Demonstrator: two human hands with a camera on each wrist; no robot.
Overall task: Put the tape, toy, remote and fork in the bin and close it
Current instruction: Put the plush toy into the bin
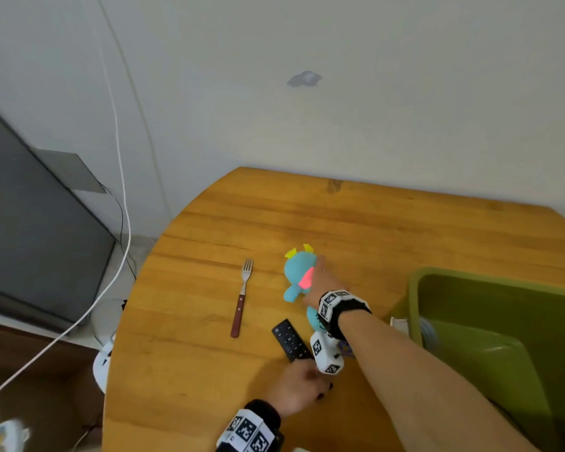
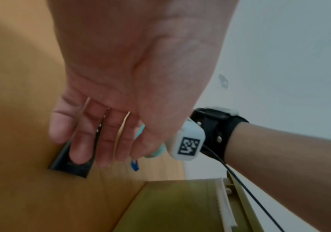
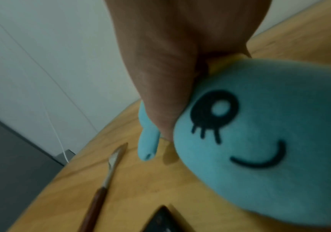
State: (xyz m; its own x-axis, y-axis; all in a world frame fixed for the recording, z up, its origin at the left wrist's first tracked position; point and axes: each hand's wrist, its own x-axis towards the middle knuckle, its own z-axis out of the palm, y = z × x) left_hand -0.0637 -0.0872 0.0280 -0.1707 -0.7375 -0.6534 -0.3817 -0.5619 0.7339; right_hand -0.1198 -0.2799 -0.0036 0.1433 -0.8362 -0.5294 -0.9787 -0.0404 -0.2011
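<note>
The right hand (image 1: pixel 320 282) grasps the toy (image 1: pixel 296 272); left hand (image 1: pixel 296 391) fingers (image 2: pixel 83 141) lie straight on the remote (image 1: pixel 291 340). Fork (image 1: pixel 242 298) lies beside the toy, bare counter (image 1: pixel 405 230) beyond.

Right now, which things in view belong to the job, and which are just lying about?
Job:
toy, held by the right hand
remote, under the left hand
fork, on the table
bin, open; the tape can't be made out

Lying about:
white cable
dark panel
</note>
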